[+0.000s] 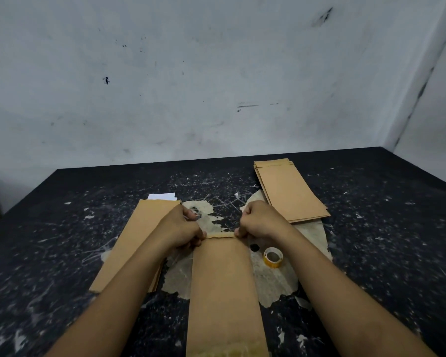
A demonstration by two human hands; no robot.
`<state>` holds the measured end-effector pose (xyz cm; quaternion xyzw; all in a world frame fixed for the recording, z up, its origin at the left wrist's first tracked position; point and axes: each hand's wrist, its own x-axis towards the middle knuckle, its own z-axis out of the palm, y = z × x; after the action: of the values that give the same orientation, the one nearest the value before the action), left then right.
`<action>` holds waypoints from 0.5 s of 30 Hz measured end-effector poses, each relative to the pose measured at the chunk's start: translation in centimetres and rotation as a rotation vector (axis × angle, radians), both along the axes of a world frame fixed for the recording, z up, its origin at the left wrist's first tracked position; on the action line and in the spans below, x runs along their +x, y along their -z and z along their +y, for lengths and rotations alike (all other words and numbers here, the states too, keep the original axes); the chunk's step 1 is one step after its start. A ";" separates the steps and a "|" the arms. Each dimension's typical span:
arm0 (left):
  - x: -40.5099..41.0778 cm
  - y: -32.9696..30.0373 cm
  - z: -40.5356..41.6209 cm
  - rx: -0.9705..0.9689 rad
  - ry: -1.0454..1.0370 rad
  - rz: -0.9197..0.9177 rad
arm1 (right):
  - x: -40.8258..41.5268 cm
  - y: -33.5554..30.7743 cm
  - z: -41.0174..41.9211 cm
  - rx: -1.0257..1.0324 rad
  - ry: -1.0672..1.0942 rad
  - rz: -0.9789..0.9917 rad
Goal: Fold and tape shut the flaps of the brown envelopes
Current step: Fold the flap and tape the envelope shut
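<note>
Scuffed black bench (62,253) carries everything. Left hand (183,228) and right hand (258,220) pinch the envelope (223,287) flap's corners beyond the tape roll (273,257). Thin, light paper likely creases easily; corners suit gripping.

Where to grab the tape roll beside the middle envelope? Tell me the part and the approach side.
Pinch the tape roll across its ring wall, one finger inside the open core, thumb outside. Come from above with the right hand: it lies flat, hole up, just right of the envelope.

dim, even light; soft blur; wide-angle bending at edges.
</note>
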<state>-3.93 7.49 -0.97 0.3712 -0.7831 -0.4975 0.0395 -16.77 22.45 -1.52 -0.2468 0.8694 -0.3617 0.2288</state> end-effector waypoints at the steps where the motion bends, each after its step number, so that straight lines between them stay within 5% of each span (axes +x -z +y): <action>1: 0.0 0.0 0.0 -0.017 0.004 -0.008 | 0.1 -0.1 0.0 0.005 0.002 -0.001; 15: -0.3 0.0 0.0 -0.145 0.090 -0.084 | 0.8 -0.1 -0.2 0.164 -0.082 0.155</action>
<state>-4.21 7.45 -0.95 0.3525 -0.8337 -0.4248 0.0110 -16.02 22.20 -1.43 -0.2899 0.9003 -0.2596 0.1950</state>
